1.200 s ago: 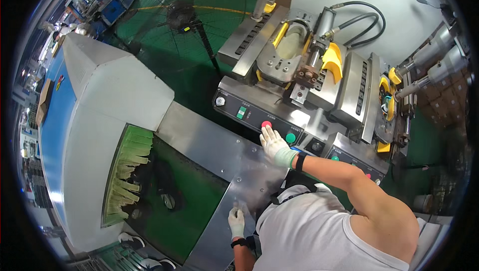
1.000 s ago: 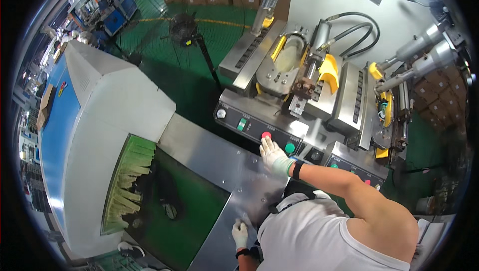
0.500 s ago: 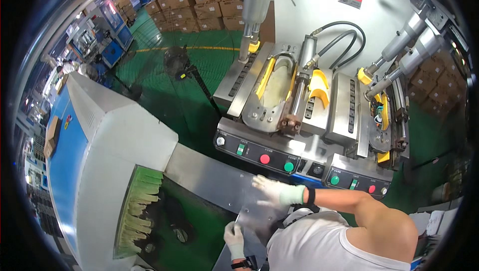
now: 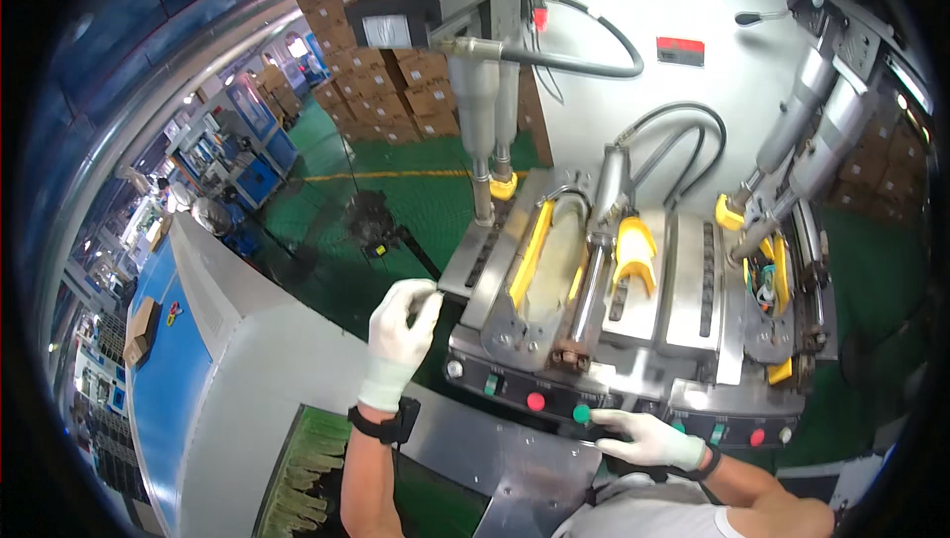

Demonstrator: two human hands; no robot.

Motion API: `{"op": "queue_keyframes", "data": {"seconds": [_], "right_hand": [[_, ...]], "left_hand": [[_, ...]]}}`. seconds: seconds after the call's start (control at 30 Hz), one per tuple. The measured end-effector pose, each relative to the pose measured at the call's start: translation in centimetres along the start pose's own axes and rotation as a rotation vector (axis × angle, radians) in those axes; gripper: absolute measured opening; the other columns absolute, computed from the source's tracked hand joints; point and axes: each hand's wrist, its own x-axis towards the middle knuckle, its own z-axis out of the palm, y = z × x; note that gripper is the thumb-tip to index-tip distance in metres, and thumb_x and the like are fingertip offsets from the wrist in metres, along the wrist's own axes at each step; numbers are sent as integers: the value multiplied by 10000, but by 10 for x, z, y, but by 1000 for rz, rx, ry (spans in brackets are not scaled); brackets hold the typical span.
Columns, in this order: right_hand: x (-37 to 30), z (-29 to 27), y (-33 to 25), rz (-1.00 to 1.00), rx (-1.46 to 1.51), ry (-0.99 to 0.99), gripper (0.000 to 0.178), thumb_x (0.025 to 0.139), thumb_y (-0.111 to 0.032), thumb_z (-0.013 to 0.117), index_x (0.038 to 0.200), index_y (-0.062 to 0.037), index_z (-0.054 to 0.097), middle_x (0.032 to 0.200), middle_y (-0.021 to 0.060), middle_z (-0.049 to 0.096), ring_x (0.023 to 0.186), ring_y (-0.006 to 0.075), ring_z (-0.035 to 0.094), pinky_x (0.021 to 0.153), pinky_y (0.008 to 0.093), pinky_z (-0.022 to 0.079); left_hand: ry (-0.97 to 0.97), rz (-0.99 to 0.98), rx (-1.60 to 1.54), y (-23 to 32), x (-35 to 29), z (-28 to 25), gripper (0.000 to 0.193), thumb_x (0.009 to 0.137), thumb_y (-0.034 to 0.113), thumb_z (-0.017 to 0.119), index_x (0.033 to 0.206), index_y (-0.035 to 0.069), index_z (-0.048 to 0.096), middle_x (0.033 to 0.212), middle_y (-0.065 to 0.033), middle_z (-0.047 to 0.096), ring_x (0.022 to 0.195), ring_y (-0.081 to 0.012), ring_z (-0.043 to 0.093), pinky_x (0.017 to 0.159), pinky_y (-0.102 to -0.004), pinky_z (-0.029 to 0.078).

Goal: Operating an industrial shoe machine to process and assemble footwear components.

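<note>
My left hand (image 4: 401,345), in a white glove with a black band at the wrist, is raised beside the left end of the press machine. Its fingers are curved with the thumb apart, and nothing shows in it. My right hand (image 4: 653,441), gloved too, reaches along the front control panel. Its fingers are stretched out, and the tips are at the green button (image 4: 582,414); whether they press it I cannot tell. Behind the panel lies an oval mould (image 4: 547,286) with yellow side pieces. A yellow curved piece (image 4: 635,253) sits to its right.
A second clamp station (image 4: 767,305) stands on the right beneath slanted cylinders. At the left is a pale conveyor housing (image 4: 267,350) with a green bristle curtain (image 4: 302,469). A metal chute (image 4: 495,444) runs below the panel. Beyond are a floor fan (image 4: 371,221) and stacked cartons (image 4: 381,88).
My left hand has risen from low by the chute to the machine's left end. My right hand has moved right and onto the panel by the green button. The view has tilted up.
</note>
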Motion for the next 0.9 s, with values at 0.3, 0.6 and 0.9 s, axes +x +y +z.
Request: {"op": "queue_keyframes", "data": {"seconds": [0.3,0.6,0.9], "right_hand": [[24,-129,-68,20,340,213,511,991,-185,649,1448,10,533,1326,115,673,1153,169,642,1004,328,510],[80,-215,-134,-325,120,282,388,997,-100,604,1363,28,594,1303,114,681,1208,185,641,1070,339,487],[158,-212,-179,-438,313,267,457,1030,-273,647,1357,39,574,1308,165,660,1164,224,680,987,352,572]], "left_hand": [[42,24,-38,22,151,-24,289,990,141,673,1222,-29,651,1012,-54,713,856,-97,654,764,-249,532],[-5,-147,19,-1,126,-39,383,983,151,652,1307,-46,599,1147,-111,704,964,-133,661,859,-277,539],[23,-134,60,-9,128,-59,383,969,136,671,1314,-13,596,1163,-114,689,1004,-158,661,901,-305,539]]}}
